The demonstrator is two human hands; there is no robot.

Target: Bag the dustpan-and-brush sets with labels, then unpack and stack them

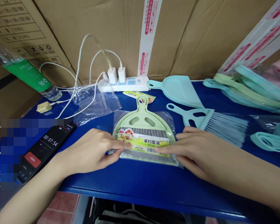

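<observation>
A green dustpan and brush set (pixel 142 124) lies flat in a clear bag (pixel 169 117) on the blue desk (pixel 135 183), close to the middle of its front edge, handle toward the back edge. A printed card (pixel 151 141) crosses its bristles. The left hand (pixel 93 151) lays its index finger on the card's left part, thumb just below; the right hand (pixel 198 149) lays its index finger on the card's right part. The other fingers of both hands are bent; whether either hand pinches the bag, I cannot tell.

Toward the desk's back edge, right of the middle, is a light blue dustpan (pixel 180 90), with a light blue brush (pixel 203 119) in front of it. A power strip (pixel 140 84) lies along the back edge. A phone (pixel 46 149) rests near the left edge, its screen showing 00:07:54.
</observation>
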